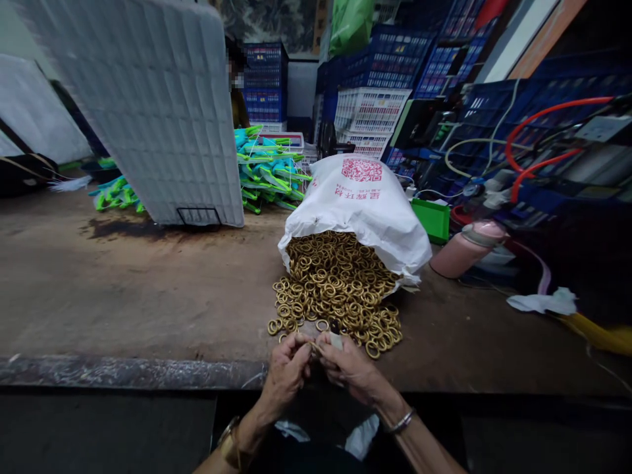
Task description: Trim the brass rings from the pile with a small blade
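- Left hand (287, 370): at the near edge of the table, fingers curled in and closed to a pinch at the tips, gripping a small brass piece (315, 346). A gold watch (229, 447) sits on the wrist.
- Right hand (351, 370): just beside the left, fingertips meeting it, fingers bent and pinched on the other end of the same brass piece. A small pale object (336, 340) pokes up from the fingers; what it is cannot be told. A metal bracelet (401, 421) circles the wrist.
- Brass piece: held between both sets of fingertips, just above the table edge, directly in front of the heap; mostly hidden by the fingers, so its shape is unclear.
- Rings (336, 283): a heap of many brass-coloured rings, spilling from the mouth of the sack towards the hands; the nearest loose ones lie just beyond the fingertips.
- Sack (363, 201): white, woven, lying on its side with the mouth open, red print on top.
- Table (123, 283): worn, brown, stained surface.
- White panel (148, 99): large, ribbed, standing tilted at the back left.
- Green and blue parts (269, 170): piled behind the panel.
- Pink flask (467, 247): lying to the right of the sack, next to a green box (432, 218).
- Blue crates (390, 59): stacked along the back and right.
- Red hoses (543, 131): looping over equipment at the right.
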A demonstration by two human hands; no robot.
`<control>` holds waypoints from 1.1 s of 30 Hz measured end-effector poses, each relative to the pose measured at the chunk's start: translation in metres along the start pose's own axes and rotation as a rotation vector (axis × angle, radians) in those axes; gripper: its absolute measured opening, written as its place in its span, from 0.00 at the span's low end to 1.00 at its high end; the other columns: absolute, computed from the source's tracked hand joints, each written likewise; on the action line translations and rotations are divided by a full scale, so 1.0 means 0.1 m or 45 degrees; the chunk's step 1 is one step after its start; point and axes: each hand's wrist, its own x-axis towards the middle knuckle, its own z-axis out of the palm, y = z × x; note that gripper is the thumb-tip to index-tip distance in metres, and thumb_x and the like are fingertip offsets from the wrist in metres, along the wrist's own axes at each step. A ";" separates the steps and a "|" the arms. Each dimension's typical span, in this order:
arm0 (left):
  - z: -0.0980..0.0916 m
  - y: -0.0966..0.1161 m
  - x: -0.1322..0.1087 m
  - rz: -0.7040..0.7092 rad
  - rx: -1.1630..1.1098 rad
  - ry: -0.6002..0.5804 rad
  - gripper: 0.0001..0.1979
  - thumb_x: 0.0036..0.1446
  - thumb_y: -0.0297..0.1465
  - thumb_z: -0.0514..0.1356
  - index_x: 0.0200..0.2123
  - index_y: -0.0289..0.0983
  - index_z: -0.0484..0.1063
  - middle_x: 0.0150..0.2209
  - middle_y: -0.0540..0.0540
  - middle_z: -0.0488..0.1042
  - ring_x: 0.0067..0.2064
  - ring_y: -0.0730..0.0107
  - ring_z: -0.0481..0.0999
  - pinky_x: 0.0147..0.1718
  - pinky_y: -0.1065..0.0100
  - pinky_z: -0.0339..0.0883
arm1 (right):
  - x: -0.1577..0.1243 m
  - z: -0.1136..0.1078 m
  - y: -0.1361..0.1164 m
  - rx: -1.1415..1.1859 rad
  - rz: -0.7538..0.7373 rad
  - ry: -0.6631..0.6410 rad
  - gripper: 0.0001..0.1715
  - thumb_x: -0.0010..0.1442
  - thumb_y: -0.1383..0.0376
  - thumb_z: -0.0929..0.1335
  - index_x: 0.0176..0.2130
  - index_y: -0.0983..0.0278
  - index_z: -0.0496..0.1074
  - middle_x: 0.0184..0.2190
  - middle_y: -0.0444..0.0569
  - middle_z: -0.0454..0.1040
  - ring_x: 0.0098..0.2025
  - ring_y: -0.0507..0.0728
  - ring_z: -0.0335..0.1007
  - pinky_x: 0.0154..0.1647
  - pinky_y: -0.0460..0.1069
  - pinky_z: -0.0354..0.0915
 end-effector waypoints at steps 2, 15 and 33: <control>0.00 0.00 -0.03 0.053 0.027 0.060 0.13 0.49 0.41 0.56 0.28 0.35 0.65 0.14 0.59 0.56 0.14 0.82 0.53 0.13 0.78 0.48 | 0.00 0.01 0.01 0.000 -0.010 0.008 0.19 0.50 0.51 0.65 0.27 0.62 0.55 0.15 0.32 0.48 0.14 0.43 0.36 0.13 0.41 0.38; 0.00 0.01 -0.16 -0.020 0.082 -0.057 0.15 0.52 0.43 0.54 0.24 0.36 0.62 0.16 0.56 0.61 0.15 0.81 0.57 0.14 0.76 0.49 | 0.08 0.02 0.15 -0.781 -0.342 0.415 0.14 0.53 0.57 0.61 0.21 0.63 0.58 0.19 0.38 0.55 0.23 0.48 0.50 0.23 0.44 0.50; 0.04 -0.09 -0.27 -0.120 -0.253 -0.138 0.14 0.51 0.42 0.56 0.29 0.37 0.59 0.20 0.56 0.64 0.16 0.84 0.59 0.13 0.81 0.47 | -0.12 -0.02 0.29 -1.218 -0.381 0.415 0.09 0.54 0.68 0.57 0.25 0.63 0.62 0.19 0.41 0.63 0.23 0.49 0.57 0.25 0.44 0.50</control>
